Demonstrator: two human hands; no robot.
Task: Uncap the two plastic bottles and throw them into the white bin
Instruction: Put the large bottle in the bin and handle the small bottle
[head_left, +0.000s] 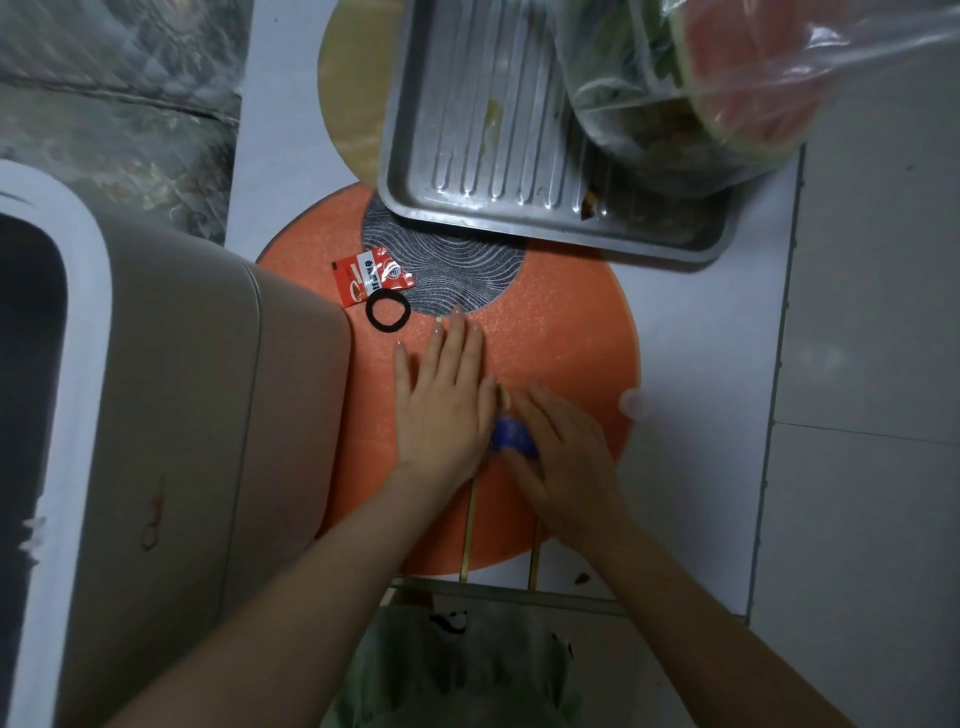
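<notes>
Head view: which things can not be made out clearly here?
- Blue object: mostly hidden between the left hand and right hand; whether it is a cap or a bottle cannot be told.
- Bin: cut off by the left edge, its inside dark.
- Clear bag: cut off by the top edge, contents blurred.
- Pale round item at the orange mat edge: too blurred to identify.

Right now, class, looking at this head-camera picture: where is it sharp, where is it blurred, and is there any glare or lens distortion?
Head view: the red sachet and black hair tie are fairly sharp; the right hand over the blue object is motion-blurred, the flat left hand less so; the metal tray shows soft glare; the clear bag is hazy; wide-angle bending stretches the bin.
</notes>
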